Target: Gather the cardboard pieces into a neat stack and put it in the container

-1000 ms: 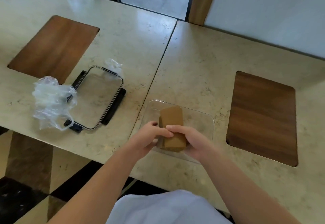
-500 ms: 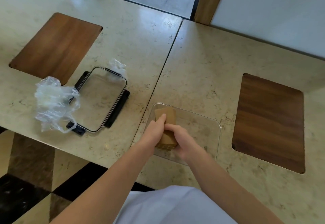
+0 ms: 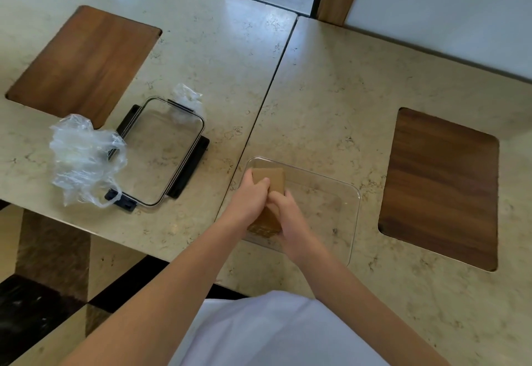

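Cardboard stack (image 3: 269, 178), gathered and squared, sits low in the left end of the clear container (image 3: 352, 221), my left hand (image 3: 250, 199) and right hand (image 3: 283, 211) both gripping it, so only letting go remains.

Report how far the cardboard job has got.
Done: the cardboard is gathered into one stack. In hand: the left hand and right hand both grip the stack inside the clear container, at its left end; whether it rests on the bottom I cannot tell. Left: let go and withdraw. The lid lies apart on the table beside a plastic bag.
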Demonstrator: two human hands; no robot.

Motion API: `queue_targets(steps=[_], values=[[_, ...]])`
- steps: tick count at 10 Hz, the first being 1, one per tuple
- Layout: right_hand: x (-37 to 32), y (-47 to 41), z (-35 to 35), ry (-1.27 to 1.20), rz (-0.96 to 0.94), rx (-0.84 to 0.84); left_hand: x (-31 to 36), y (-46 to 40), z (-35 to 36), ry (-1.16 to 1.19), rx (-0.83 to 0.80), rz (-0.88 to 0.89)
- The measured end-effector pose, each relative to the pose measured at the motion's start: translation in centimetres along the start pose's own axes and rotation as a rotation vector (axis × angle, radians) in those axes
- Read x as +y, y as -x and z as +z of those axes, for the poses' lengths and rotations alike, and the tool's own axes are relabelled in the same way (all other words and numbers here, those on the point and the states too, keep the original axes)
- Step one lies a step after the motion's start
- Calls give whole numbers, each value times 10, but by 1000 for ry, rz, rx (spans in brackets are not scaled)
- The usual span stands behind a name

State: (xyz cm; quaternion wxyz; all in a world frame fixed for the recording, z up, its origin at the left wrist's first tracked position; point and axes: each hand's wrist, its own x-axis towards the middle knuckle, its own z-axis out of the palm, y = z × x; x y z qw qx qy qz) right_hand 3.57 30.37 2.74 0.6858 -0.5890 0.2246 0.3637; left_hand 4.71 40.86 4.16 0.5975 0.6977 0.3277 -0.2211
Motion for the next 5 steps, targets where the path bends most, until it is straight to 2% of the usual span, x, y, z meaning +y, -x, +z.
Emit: queue_targets(steps=[2,3,4,5], values=[[2,-8,14,-48,31,69,9,11,0,59,-19,-30],[3,-6,16,-67,34,126,10,16,-2,-39,4,-4],[4,0,13,-34,38,120,4,30,0,-253,90,132],[0,8,5,-25,60,88,0,53,3,-556,268,348]])
